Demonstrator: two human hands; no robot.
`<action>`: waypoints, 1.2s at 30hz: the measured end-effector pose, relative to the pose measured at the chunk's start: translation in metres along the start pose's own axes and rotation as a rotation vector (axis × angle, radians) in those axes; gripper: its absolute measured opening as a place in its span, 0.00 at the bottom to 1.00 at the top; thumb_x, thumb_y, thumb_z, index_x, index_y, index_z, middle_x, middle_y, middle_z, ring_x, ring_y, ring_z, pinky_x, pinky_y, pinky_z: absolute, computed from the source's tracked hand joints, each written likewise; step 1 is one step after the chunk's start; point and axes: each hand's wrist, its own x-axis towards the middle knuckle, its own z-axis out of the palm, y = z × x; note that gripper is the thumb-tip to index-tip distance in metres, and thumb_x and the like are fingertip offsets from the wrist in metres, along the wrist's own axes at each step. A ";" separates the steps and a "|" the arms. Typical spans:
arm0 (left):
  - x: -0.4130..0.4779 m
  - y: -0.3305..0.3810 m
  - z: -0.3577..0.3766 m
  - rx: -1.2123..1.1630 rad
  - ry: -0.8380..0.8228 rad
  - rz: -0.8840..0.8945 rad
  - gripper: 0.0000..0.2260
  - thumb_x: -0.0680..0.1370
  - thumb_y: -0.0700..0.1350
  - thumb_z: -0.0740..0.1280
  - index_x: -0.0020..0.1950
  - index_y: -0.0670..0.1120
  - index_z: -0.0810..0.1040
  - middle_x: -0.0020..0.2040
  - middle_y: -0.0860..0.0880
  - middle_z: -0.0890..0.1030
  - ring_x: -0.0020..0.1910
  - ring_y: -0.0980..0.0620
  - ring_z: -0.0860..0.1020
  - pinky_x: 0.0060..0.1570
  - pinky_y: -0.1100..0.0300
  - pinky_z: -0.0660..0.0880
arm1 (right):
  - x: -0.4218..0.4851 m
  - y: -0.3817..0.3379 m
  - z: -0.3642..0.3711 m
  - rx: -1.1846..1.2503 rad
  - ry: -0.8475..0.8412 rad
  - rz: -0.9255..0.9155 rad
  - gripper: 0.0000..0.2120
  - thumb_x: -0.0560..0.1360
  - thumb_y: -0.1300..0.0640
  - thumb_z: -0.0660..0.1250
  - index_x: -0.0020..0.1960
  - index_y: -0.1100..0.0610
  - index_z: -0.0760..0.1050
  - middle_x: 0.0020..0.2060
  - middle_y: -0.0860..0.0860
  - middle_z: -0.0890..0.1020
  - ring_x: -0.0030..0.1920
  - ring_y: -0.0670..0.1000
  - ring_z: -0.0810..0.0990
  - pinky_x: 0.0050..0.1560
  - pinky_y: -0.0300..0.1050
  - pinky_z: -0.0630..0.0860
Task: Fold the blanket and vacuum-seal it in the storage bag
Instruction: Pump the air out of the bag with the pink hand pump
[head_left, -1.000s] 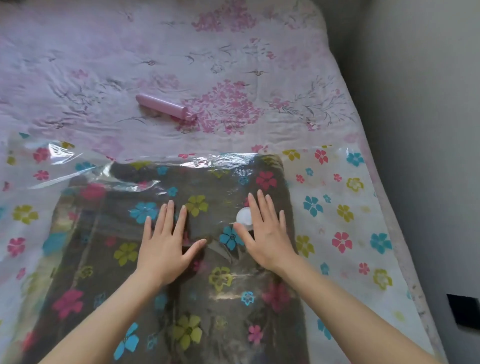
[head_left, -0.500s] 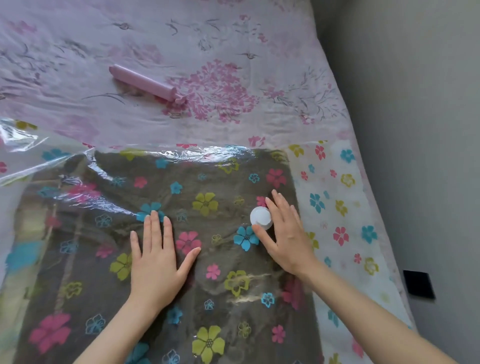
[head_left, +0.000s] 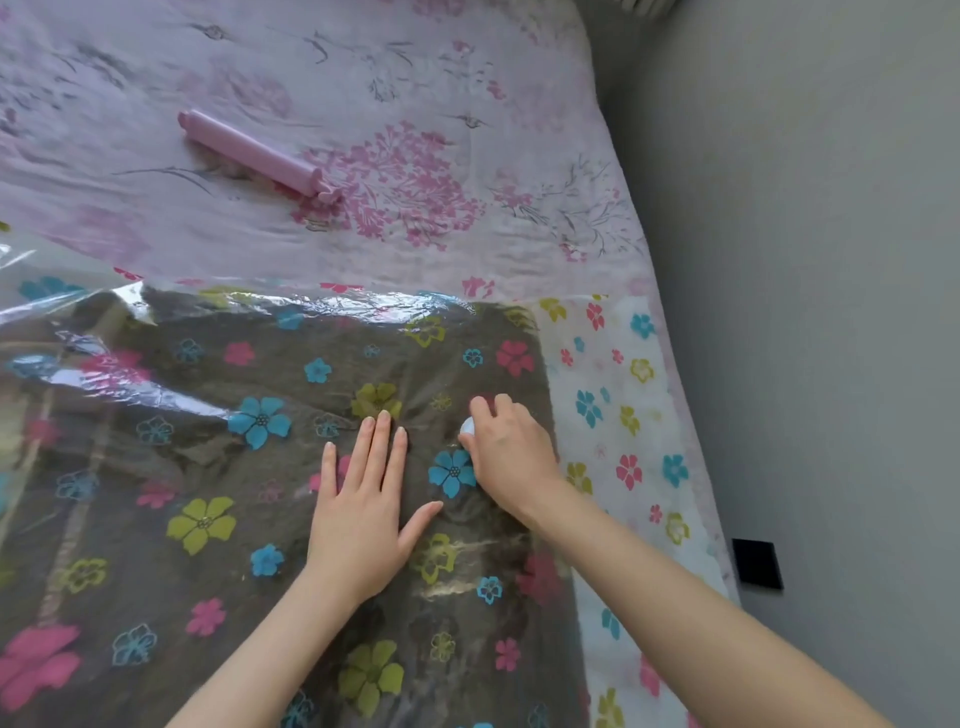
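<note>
A clear storage bag (head_left: 613, 384) printed with coloured flowers lies flat on the bed, and a dark brown folded blanket (head_left: 208, 457) fills it. My left hand (head_left: 363, 504) presses flat on the bag over the blanket, fingers straight. Just to its right, my right hand (head_left: 506, 452) curls its fingers round the small white valve cap (head_left: 466, 427) on the bag, which is mostly hidden under the fingers. A pink hand pump (head_left: 254, 154) lies on the bedsheet beyond the bag.
The bed carries a pink floral sheet (head_left: 415, 104) and its right edge runs beside a grey floor (head_left: 805, 260). A small black square object (head_left: 757, 564) lies on the floor near the bed.
My right hand went from lying flat beside the valve cap to curling its fingers round it. My left hand slid closer to the cap. The view shifted.
</note>
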 end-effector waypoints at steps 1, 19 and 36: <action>-0.001 0.001 0.001 0.001 -0.009 -0.005 0.37 0.77 0.67 0.48 0.76 0.41 0.61 0.77 0.42 0.58 0.77 0.46 0.52 0.71 0.42 0.52 | -0.001 0.001 0.000 0.008 -0.013 -0.041 0.10 0.80 0.57 0.56 0.59 0.60 0.67 0.55 0.58 0.71 0.53 0.58 0.71 0.42 0.46 0.66; -0.002 -0.001 0.006 0.009 -0.006 -0.021 0.38 0.78 0.69 0.44 0.77 0.42 0.59 0.78 0.43 0.56 0.77 0.47 0.49 0.73 0.45 0.45 | -0.001 0.001 -0.028 -0.049 -0.177 -0.042 0.19 0.76 0.55 0.65 0.64 0.56 0.63 0.59 0.57 0.66 0.57 0.57 0.69 0.40 0.47 0.66; -0.002 -0.001 0.003 -0.005 -0.007 -0.018 0.38 0.78 0.69 0.44 0.77 0.43 0.59 0.78 0.44 0.57 0.77 0.48 0.52 0.72 0.43 0.49 | -0.003 0.003 -0.022 -0.023 -0.120 -0.042 0.14 0.78 0.58 0.62 0.61 0.59 0.66 0.55 0.57 0.73 0.53 0.59 0.76 0.40 0.46 0.65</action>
